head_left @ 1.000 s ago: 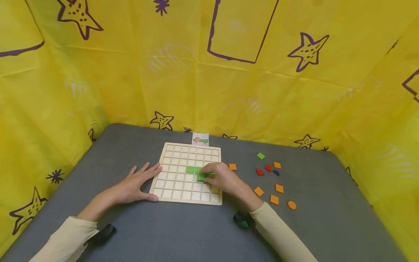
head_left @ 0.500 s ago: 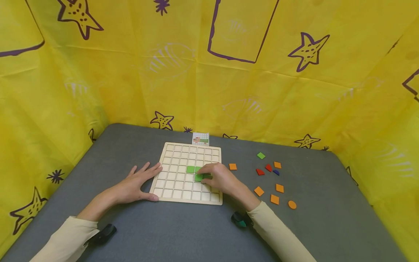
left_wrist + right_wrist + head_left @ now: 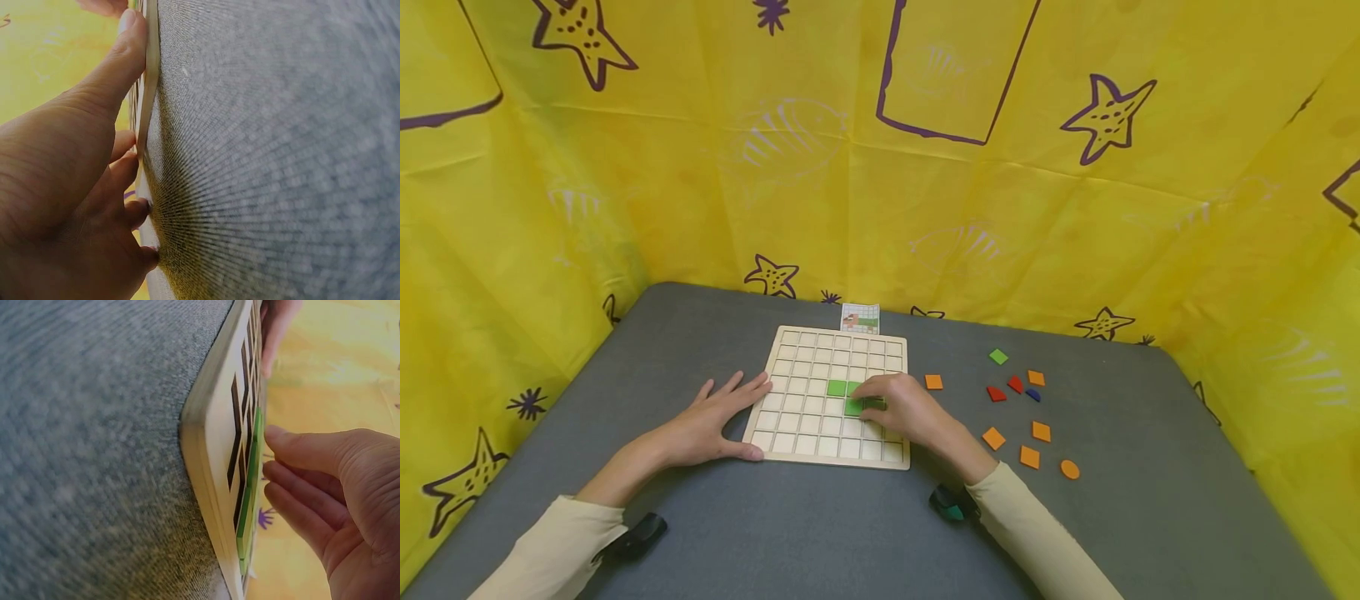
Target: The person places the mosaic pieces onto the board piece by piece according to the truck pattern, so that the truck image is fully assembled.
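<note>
A light wooden grid board (image 3: pixel 782 402) lies on the grey table. My left hand (image 3: pixel 703 425) rests at its left edge, fingers spread and thumb at the near corner; the left wrist view shows the thumb (image 3: pixel 119 56) along the rim. Over the board's right half, my right hand (image 3: pixel 906 407) has thumb and fingertips at a green square tile (image 3: pixel 853 407) lying in a cell. The right wrist view shows the fingertips (image 3: pixel 275 436) just at the tile's top, not round its edges. Another green tile (image 3: pixel 837 387) lies up and left; more green tiles are partly hidden by this hand.
A small printed picture card (image 3: pixel 860 318) lies behind the board. To the right are several orange squares (image 3: pixel 1029 457), an orange disc (image 3: pixel 1070 469), red pieces (image 3: pixel 996 394), a blue half-disc (image 3: pixel 1033 396) and a green tile (image 3: pixel 997 357). A yellow patterned cloth (image 3: pixel 820 200) hangs behind.
The green tile at my right fingertips has shifted slightly left and now sits in line with its cell. My right hand moved a little left with it; my left hand has stayed put.
</note>
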A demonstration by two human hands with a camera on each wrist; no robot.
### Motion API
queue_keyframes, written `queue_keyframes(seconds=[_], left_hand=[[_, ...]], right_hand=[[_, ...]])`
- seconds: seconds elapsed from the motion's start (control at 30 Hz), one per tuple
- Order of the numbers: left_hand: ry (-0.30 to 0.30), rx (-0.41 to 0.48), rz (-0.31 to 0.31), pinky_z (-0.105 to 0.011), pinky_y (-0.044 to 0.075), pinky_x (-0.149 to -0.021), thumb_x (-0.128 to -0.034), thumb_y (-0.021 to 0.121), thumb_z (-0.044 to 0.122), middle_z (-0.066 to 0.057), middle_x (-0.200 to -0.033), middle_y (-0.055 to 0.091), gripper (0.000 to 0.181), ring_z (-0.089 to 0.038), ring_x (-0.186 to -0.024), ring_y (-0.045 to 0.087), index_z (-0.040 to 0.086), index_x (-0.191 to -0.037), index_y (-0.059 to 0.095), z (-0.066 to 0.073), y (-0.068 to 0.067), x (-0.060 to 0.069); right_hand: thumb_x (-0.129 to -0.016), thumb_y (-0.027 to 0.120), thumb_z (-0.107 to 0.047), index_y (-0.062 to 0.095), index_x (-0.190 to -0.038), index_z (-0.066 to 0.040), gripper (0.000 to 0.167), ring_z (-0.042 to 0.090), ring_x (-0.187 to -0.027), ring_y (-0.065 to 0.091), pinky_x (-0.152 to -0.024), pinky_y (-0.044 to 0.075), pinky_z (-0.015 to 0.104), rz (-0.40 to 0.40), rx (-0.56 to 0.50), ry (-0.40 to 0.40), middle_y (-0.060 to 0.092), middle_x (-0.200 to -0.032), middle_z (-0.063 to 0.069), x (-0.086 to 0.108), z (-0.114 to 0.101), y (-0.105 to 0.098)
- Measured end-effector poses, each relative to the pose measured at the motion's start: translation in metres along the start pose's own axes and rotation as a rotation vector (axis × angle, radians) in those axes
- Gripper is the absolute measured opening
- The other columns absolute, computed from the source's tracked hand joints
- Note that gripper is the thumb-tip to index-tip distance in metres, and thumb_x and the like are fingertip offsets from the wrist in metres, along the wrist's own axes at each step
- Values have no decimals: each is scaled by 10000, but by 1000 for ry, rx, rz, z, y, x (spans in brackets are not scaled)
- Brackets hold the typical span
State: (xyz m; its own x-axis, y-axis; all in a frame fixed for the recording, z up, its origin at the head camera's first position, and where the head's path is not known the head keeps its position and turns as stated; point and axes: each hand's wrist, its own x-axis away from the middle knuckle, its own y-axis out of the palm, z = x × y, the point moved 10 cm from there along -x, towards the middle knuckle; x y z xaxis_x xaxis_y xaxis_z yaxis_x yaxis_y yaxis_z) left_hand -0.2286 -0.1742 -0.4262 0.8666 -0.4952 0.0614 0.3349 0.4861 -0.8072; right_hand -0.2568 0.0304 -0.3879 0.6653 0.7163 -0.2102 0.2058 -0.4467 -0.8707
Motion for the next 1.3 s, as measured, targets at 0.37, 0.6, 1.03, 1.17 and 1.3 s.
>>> queue_keyframes(seconds=[0.37,0.6,1.03,1.17,1.3], left_hand=[[-16,-3,-6,-698,-38,-1088,-732,766,581,-143,-1616,199,1059,-492,-1454,67,87,-1544,299,-3,1,0],[-23,6,-3,-697,-48,-1086,-723,769,589,-149,-1613,203,1069,-496,-1454,60,87,-1543,301,-4,1,2],[-22,-1,-1,-698,-46,-1087,-722,766,596,-134,-1618,198,1071,-491,-1456,60,99,-1546,298,-5,2,0],[-26,1,-4,-696,-48,-1089,-724,769,588,-136,-1618,193,1069,-490,-1457,56,98,-1547,294,-4,2,0],[-24,0,-6,-695,-49,-1090,-728,768,583,-137,-1619,188,1069,-489,-1457,52,95,-1549,288,-4,2,0]], right_hand=[[-826,779,-51,753,-1061,-44,236,187,-1021,679,-872,544,315,53,-35,-6,736,-1048,55,7,7,-16],[-835,775,-68,708,-1166,-7,343,246,-1088,662,-908,535,389,102,-22,94,709,-1150,95,21,32,-32],[-831,776,-66,680,-1216,6,403,291,-1091,660,-892,539,445,219,-36,241,689,-1192,135,55,84,-70],[-846,760,-67,662,-1240,10,413,310,-1108,649,-899,533,450,248,-44,299,677,-1213,149,64,102,-77],[-847,763,-78,663,-1239,11,415,326,-1096,653,-892,535,453,298,-46,358,681,-1199,160,75,122,-86]])
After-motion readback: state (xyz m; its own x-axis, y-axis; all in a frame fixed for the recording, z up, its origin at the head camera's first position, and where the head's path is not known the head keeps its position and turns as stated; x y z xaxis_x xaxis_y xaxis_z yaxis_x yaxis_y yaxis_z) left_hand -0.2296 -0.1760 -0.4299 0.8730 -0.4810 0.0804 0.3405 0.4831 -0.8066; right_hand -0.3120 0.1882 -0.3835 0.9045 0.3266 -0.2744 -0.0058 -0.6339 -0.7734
